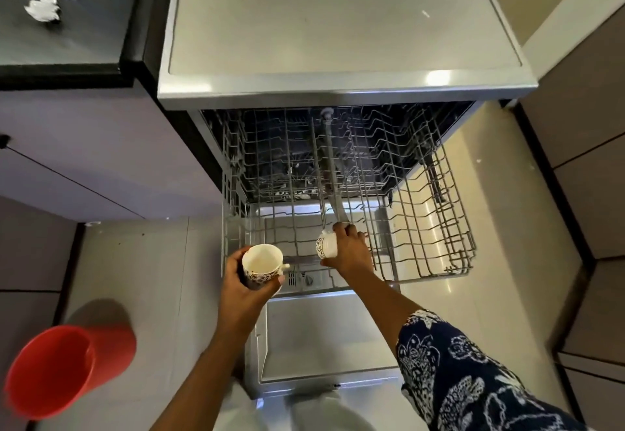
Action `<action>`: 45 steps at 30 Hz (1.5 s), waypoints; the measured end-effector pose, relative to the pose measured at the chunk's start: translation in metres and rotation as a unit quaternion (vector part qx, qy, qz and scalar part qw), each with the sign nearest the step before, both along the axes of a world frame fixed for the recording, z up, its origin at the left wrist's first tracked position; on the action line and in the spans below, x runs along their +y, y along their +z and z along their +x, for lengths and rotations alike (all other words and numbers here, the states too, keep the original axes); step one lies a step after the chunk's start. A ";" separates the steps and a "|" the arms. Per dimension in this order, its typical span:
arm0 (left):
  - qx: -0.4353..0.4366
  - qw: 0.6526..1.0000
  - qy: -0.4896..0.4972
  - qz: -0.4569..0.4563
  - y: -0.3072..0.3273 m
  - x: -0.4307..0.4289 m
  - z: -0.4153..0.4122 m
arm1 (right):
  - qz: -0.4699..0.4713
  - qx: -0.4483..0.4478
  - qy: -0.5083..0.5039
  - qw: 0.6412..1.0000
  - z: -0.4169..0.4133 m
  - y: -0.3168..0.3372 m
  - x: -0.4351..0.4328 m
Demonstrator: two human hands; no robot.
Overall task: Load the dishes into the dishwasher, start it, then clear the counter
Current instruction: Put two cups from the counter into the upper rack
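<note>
1. Bottom left, on the floor (145,261): red bucket (50,373), leaning with its mouth toward the camera, showing only its own red inside.
2. Top left: dark tabletop (77,35) bearing crumpled silvery scraps (44,7), blurred, lying apart from one another.
3. Left of centre: left hand (243,290), fingers curled round a cup (262,263) and gripping it from below. Cup held mouth up, cream inside in plain view, blue pattern outside, handle pointing right. Held in the air just beside the rack's front left corner, above the open door.
4. Centre: dishwasher (338,41) with a grey top, door (321,336) dropped flat toward the person, dispenser (307,280) showing on the door's inner face.
5. Above the door: wire rack (422,227), pulled well out of the dishwasher. Deeper inside, below the rack, a few small pale items, too dim to name.
6. Centre right: right hand (351,251) wrapped round a second cup (326,244), white with blue pattern, tipped over on its side at the rack's front middle. Cannot tell whether it touches the wires.
7. Bottom right: dark blue sleeve (473,380) with a white floral print, covering the right upper arm.
</note>
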State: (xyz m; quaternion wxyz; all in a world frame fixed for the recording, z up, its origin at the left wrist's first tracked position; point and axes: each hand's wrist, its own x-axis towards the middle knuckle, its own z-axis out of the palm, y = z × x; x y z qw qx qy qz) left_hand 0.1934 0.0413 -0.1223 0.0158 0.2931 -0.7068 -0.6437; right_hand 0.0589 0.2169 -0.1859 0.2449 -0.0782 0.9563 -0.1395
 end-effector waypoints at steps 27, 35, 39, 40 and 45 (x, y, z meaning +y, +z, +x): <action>0.002 1.000 0.003 0.020 -0.008 -0.007 -0.014 | 0.047 0.110 0.183 0.976 0.012 -0.011 0.001; 0.000 1.000 -0.001 0.009 -0.012 -0.013 -0.019 | -0.034 0.061 0.096 0.993 0.007 -0.014 0.008; 0.007 1.000 -0.007 0.009 -0.015 -0.015 -0.023 | -0.065 0.018 0.077 0.995 0.000 -0.014 0.015; 0.006 1.000 -0.007 0.010 -0.016 -0.015 -0.023 | -0.098 0.005 0.043 0.994 0.001 -0.013 0.017; 0.002 1.000 -0.008 0.008 -0.023 -0.013 -0.025 | -0.202 -0.049 -0.109 0.972 0.001 -0.007 0.020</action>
